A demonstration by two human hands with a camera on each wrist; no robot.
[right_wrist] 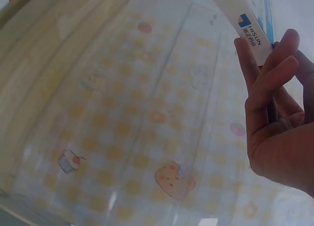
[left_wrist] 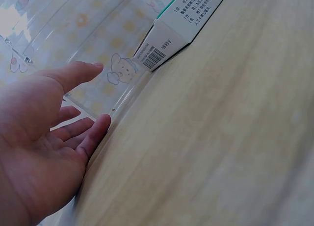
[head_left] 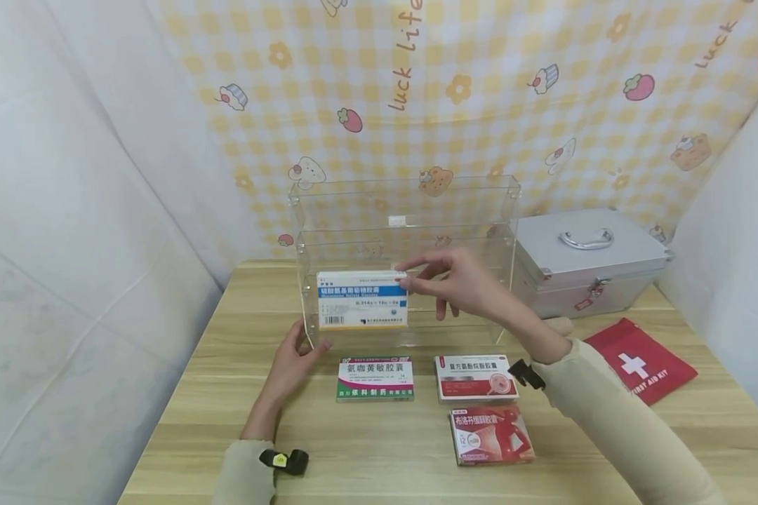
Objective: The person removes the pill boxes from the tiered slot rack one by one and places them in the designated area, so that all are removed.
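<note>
A white and blue medicine box (head_left: pixel 363 301) is held upright in front of the clear acrylic display rack (head_left: pixel 410 184). My right hand (head_left: pixel 464 284) pinches it at its right end between thumb and fingers. In the right wrist view, the fingertips meet the small end face of the box (right_wrist: pixel 245 27). My left hand (head_left: pixel 293 361) is at the rack's lower left corner, its fingers along the side. The left wrist view shows thumb and fingers apart, the fingers loosely bent at the clear panel. A green and white medicine box (head_left: pixel 375 379) lies just right of that hand.
Two red and white medicine boxes, one (head_left: pixel 476 379) behind the other (head_left: pixel 491 436), lie right of centre on the wooden table (head_left: pixel 328 456). A silver metal case (head_left: pixel 590 259) and a red first aid pouch (head_left: pixel 641 361) are farther right. A checked cloth (head_left: pixel 366 63) hangs behind.
</note>
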